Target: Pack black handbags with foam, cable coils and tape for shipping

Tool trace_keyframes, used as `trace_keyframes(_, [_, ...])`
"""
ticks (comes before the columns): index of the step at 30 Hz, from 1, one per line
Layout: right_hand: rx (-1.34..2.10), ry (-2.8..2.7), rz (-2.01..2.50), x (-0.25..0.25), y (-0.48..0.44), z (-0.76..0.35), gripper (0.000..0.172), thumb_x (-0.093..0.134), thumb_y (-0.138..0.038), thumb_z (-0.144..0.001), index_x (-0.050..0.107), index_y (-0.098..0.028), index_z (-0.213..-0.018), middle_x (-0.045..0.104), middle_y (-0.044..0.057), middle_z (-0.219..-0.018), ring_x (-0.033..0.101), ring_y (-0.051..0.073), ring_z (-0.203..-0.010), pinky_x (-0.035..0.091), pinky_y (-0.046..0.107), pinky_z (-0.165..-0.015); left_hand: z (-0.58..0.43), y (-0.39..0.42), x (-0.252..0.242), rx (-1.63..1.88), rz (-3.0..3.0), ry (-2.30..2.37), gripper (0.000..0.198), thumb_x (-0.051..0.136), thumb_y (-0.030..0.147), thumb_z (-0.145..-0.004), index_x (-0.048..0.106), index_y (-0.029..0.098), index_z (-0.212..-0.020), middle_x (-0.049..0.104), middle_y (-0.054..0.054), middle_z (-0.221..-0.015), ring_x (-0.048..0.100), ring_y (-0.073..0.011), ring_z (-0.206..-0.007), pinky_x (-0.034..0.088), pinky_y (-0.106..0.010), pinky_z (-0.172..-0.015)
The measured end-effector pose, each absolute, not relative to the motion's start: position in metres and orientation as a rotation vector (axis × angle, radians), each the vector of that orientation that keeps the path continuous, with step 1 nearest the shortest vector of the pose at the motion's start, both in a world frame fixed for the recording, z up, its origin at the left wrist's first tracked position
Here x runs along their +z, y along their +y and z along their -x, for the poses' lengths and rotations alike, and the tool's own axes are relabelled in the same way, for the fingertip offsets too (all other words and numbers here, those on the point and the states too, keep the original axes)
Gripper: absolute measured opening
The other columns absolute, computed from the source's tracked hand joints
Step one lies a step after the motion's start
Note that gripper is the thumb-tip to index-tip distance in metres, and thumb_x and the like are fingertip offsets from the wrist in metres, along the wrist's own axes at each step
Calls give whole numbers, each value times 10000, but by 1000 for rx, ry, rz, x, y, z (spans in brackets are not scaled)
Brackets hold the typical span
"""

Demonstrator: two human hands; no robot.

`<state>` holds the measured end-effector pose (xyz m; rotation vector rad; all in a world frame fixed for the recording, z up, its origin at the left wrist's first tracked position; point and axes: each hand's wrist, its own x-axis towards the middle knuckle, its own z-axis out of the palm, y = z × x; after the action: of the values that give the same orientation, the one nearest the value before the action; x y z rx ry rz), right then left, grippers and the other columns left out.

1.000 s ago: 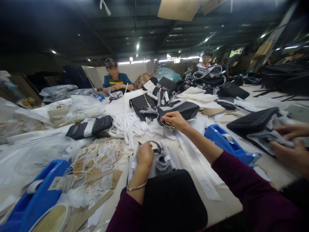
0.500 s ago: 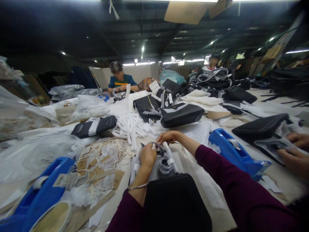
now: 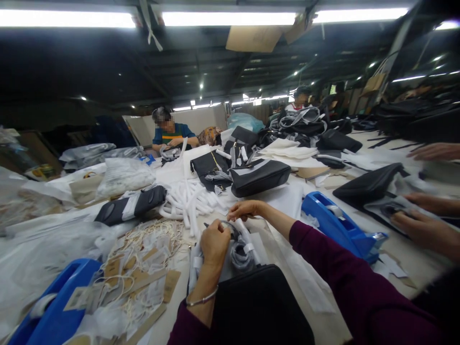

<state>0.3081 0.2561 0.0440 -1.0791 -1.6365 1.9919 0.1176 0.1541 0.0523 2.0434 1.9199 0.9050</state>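
A black bag [image 3: 266, 306] lies in front of me, its upper part covered with grey and white wrapping. My left hand [image 3: 215, 242] is closed in a pinch on a grey strap [image 3: 233, 227] above the bag's top. Just beyond it, my right hand [image 3: 245, 210] has its fingers pressed together beside the strap; what they hold, if anything, is too small to make out. Below both hands sits a coiled, wrapped strap [image 3: 241, 255]. A white foam tube [image 3: 247, 237] runs along the right of that coil.
Blue tape dispensers stand at right [image 3: 338, 223] and lower left [image 3: 53, 299]. White foam tubes [image 3: 187, 199], cords with tags [image 3: 143, 261] and black bags [image 3: 260, 176] cover the table. A co-worker's hands [image 3: 424, 225] handle another bag at right; another person [image 3: 172, 132] sits opposite.
The view has tilted up and shifted slightly right. My right hand has lifted a little away from the strap, while my left keeps its pinch. Another hand now shows at the far right.
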Motion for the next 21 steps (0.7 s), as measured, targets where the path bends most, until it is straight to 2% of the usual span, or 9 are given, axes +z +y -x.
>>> trace_keyframes(4, [1941, -1467, 907, 51, 252, -320, 293, 792, -340, -695, 674, -117, -846, 671, 19, -761, 534, 50, -506, 447, 154, -470, -116, 158, 51, 1237, -1932, 1621, 137, 526, 212, -708, 491, 205, -575, 543, 31, -573, 490, -124, -577, 377, -241, -620])
trace_keyframes(8, [1893, -1313, 778, 53, 244, -328, 227, 766, -166, -673, 677, -112, -875, 701, 58, -896, 646, 98, -738, 521, 199, -725, -115, 164, 49, 1359, -1525, 1229, 141, 601, 264, -656, 518, 185, -575, 579, 28, -591, 553, -129, -629, 467, -252, -678])
trace_keyframes(12, [1878, -1280, 684, 52, 231, -323, 359, 761, -99, -621, 688, -100, -973, 688, 113, -1074, 635, 156, -1019, 467, 223, -921, -114, 164, 51, 1406, -1143, 1037, 149, 639, 267, -632, 528, 167, -623, 622, 21, -616, 599, -126, -617, 525, -289, -703])
trace_keyframes(14, [1817, -1323, 688, 52, 225, -317, 397, 799, -161, -595, 694, -101, -973, 687, 116, -1070, 633, 172, -1019, 468, 238, -913, -114, 163, 52, 1439, -1089, 1030, 160, 649, 274, -638, 535, 162, -652, 665, 1, -677, 596, -111, -577, 527, -281, -673])
trace_keyframes(17, [1681, -1356, 787, 51, 221, -307, 345, 838, -278, -562, 692, -116, -830, 691, 45, -824, 636, 124, -746, 492, 236, -736, -114, 162, 54, 1498, -1049, 1049, 178, 664, 279, -647, 541, 155, -684, 700, -22, -753, 561, -77, -504, 512, -250, -610])
trace_keyframes(19, [1610, -1362, 845, 51, 220, -299, 302, 835, -299, -559, 673, -121, -742, 638, -8, -675, 552, 78, -586, 440, 210, -603, -114, 162, 54, 1528, -1010, 1056, 187, 668, 286, -652, 546, 152, -701, 703, -17, -759, 527, -57, -449, 511, -246, -581])
trace_keyframes(21, [1514, -1386, 893, 53, 220, -292, 258, 815, -290, -571, 663, -121, -694, 596, -33, -602, 471, 56, -520, 364, 197, -531, -114, 162, 55, 1550, -970, 1057, 194, 668, 295, -656, 555, 150, -718, 699, -8, -744, 510, -50, -409, 511, -246, -551])
